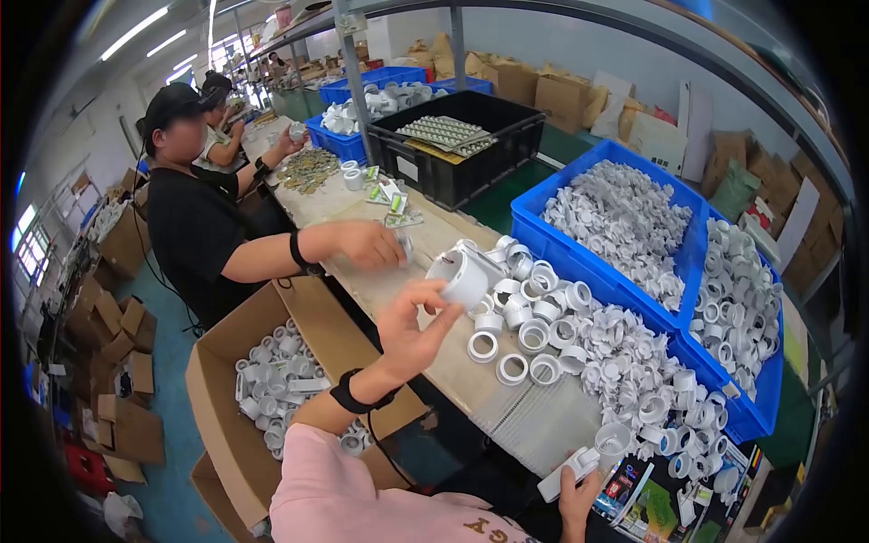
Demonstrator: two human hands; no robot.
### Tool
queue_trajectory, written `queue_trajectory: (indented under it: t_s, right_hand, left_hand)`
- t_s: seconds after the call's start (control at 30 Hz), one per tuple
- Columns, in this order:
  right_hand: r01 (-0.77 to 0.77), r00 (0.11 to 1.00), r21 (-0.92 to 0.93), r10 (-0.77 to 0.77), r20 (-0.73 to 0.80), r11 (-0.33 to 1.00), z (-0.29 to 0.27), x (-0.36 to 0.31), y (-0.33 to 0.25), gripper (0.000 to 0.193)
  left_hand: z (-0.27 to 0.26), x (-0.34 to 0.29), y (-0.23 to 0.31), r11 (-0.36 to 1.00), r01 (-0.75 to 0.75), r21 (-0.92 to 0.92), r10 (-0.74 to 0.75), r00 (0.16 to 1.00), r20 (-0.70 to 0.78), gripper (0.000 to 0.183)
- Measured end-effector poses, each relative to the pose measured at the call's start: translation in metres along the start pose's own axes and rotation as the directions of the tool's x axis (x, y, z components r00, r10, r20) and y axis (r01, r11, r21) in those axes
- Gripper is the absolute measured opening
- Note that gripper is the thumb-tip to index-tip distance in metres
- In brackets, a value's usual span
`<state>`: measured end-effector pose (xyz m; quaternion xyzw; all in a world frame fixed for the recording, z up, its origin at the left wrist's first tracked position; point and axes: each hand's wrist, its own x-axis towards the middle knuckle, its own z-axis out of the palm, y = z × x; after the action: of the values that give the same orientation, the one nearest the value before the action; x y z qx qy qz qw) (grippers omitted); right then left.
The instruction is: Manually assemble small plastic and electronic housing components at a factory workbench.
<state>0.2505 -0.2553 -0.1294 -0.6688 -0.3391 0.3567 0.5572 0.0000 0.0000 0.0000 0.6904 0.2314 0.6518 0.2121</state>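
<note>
My left hand (412, 330), a black band on its wrist, is raised over the workbench. Its thumb and fingers grip the lower edge of a white round plastic housing (466, 278), which is tilted with its hollow side partly showing. Low on the right, my right hand (577, 498) closes round a white elongated plastic part (568, 473) with a rounded end. Beside that part stands a translucent cup (614, 440). White plastic rings (534, 335) lie heaped just right of my left hand, and a pile of small white pieces (625, 348) adjoins them.
A cardboard box (226, 362) of white parts sits on my left. Blue bins (588, 262) of white pieces and a black crate (453, 176) line the bench's far side. A co-worker's hand (367, 244) reaches across the bench near my left hand. Printed sheets (634, 493) lie by my right hand.
</note>
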Motion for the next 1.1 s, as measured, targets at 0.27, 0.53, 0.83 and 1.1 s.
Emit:
queue_trajectory:
  t_s: [0.27,0.53,0.83,1.1]
  right_hand:
    - [0.12,0.985,-0.064,-0.111,0.13,0.991,-0.002,-0.004,-0.021,0.029]
    - [0.43,0.9,-0.159,-0.407,0.157,0.889,-0.006,-0.006,-0.048,0.043]
    - [0.376,0.921,0.012,-0.375,0.106,0.927,-0.033,-0.022,-0.033,0.039]
    - [0.144,0.977,0.355,-0.191,0.1,0.924,-0.042,-0.032,-0.047,0.041]
  left_hand:
    - [0.029,-0.025,0.051,0.991,-0.002,-0.134,0.012,0.998,0.069,0.026]
    - [0.044,-0.058,0.077,0.988,-0.137,-0.065,0.146,0.976,0.16,0.03]
    - [0.061,-0.098,0.1,0.994,-0.022,-0.103,0.04,0.983,0.182,0.029]
    - [0.084,-0.102,0.113,0.986,-0.055,-0.16,0.097,0.958,0.269,0.029]
